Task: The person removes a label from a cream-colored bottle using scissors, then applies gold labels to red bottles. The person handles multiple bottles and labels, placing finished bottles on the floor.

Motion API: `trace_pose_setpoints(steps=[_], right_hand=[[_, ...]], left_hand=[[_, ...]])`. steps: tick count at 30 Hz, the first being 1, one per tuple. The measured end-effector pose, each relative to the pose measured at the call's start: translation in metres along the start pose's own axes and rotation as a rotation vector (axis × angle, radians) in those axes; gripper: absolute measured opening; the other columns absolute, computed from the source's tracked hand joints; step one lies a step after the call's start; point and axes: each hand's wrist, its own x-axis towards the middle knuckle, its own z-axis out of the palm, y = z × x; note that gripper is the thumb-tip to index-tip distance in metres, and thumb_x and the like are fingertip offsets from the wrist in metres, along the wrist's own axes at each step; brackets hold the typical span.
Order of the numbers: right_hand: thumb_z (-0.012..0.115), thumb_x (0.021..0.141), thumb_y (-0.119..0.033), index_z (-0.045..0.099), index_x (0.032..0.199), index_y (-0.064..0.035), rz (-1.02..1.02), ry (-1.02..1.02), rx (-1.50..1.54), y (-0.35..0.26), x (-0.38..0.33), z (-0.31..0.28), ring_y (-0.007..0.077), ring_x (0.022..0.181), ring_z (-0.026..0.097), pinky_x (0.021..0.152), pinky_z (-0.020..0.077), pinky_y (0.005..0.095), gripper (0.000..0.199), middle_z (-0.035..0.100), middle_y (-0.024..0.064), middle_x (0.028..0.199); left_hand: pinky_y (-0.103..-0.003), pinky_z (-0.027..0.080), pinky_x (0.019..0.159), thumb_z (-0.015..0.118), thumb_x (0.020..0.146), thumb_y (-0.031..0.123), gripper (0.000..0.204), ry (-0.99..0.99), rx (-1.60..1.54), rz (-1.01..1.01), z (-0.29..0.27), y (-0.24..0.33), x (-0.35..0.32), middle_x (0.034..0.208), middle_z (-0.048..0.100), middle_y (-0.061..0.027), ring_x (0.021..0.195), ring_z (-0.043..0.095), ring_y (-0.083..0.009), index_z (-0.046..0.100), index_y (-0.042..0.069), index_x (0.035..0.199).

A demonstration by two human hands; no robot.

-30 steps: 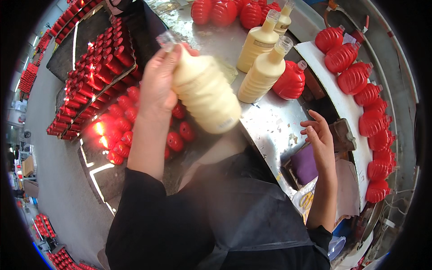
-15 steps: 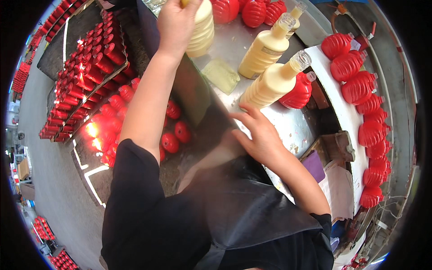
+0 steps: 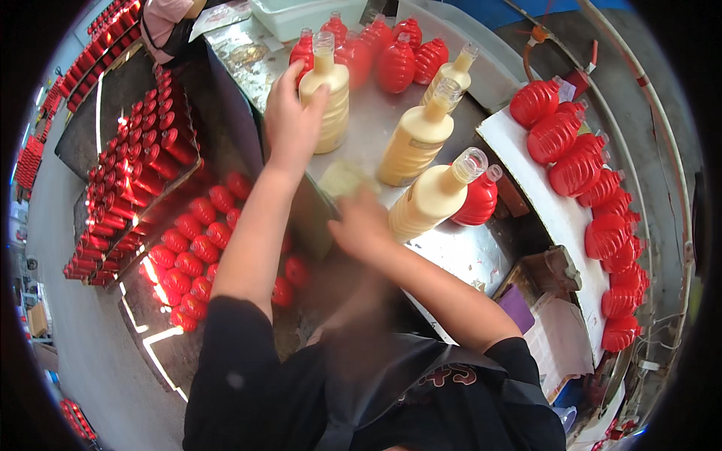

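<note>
Standing over a metal counter (image 3: 451, 252) crowded with bottles; lower left, crates of red-capped bottles (image 3: 131, 195) and loose red ones (image 3: 188, 255).

Along the right, a curved white ledge (image 3: 553, 207) carrying a row of ribbed red bottles (image 3: 575, 169). More red bottles (image 3: 395, 64) grouped at the far end of the counter.

Nearer, three cream-filled bottles with clear caps: one upright at the far side (image 3: 327, 94), two leaning (image 3: 417, 139) (image 3: 436, 199) toward the right, the nearest of them touching a red bottle (image 3: 477, 201).

Left hand (image 3: 289, 124) wrapping around the side of the upright cream bottle, fingers curled partway closed on its ribbed body, bottle base sitting on the counter.

Right hand (image 3: 361, 222) blurring, lying palm down just beside a small pale pad or cloth (image 3: 342, 179); impossible to tell whether gripping anything.

Judging by the fill level, likely feeling fairly heavy; plastic wall probably yielding a little under squeeze, ribs giving good purchase. Safest taking hold around the ribbed middle rather than the narrow neck, keeping upright in case of a loose cap.
</note>
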Motion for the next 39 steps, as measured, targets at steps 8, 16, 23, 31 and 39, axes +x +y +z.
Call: trace_pose_setpoints(steps=[8,16,23,31,39], right_hand=[[0.072,0.088,-0.008,0.050,0.134,0.0124,-0.280,0.284,0.168,-0.006,-0.031,-0.011,0.0443,0.115,0.061,0.097,0.0521,0.0487,0.055,0.058,0.0260,0.127],[0.077,0.086,-0.009,0.066,0.131,-0.0025,-0.251,0.047,0.586,-0.010,-0.087,-0.068,0.0406,0.117,0.065,0.098,0.0541,0.0441,0.047,0.066,0.0220,0.127],[0.081,0.086,-0.013,0.070,0.126,-0.0063,-0.424,0.685,-0.032,0.002,-0.133,-0.127,0.0336,0.094,0.073,0.080,0.0588,0.0397,0.042,0.073,0.0178,0.107],[0.077,0.085,0.002,0.076,0.114,-0.0062,-0.558,0.346,0.197,0.043,-0.169,-0.147,0.0316,0.074,0.071,0.064,0.0562,0.0387,0.031,0.072,0.0142,0.086],[0.079,0.085,0.005,0.079,0.109,-0.0047,-0.596,0.440,0.181,0.056,-0.182,-0.159,0.0218,0.081,0.073,0.069,0.0578,0.0315,0.026,0.073,0.0109,0.093]], left_hand=[[-0.038,0.038,0.118,0.056,0.109,0.015,0.046,-0.016,-0.587,-0.698,-0.066,0.024,-0.122,0.146,0.049,-0.0150,0.138,0.047,-0.0228,0.042,0.000,0.150],[-0.039,0.055,0.104,0.063,0.107,0.025,0.038,-0.494,-1.323,-0.949,-0.076,0.078,-0.171,0.127,0.068,-0.0146,0.118,0.067,-0.0233,0.058,0.000,0.135],[-0.028,0.052,0.089,0.063,0.105,0.007,0.024,-0.941,-0.486,-0.535,-0.087,0.124,-0.167,0.108,0.070,-0.0017,0.101,0.061,-0.0076,0.066,0.000,0.128],[-0.020,0.047,0.061,0.062,0.105,0.012,0.038,-1.222,-0.828,-0.839,-0.098,0.167,-0.145,0.088,0.066,-0.0020,0.072,0.059,-0.0065,0.061,0.000,0.141],[-0.019,0.033,0.053,0.060,0.108,0.015,0.037,-1.107,-1.146,-1.102,-0.096,0.191,-0.138,0.083,0.056,-0.0005,0.066,0.043,-0.0053,0.060,-0.002,0.140]])
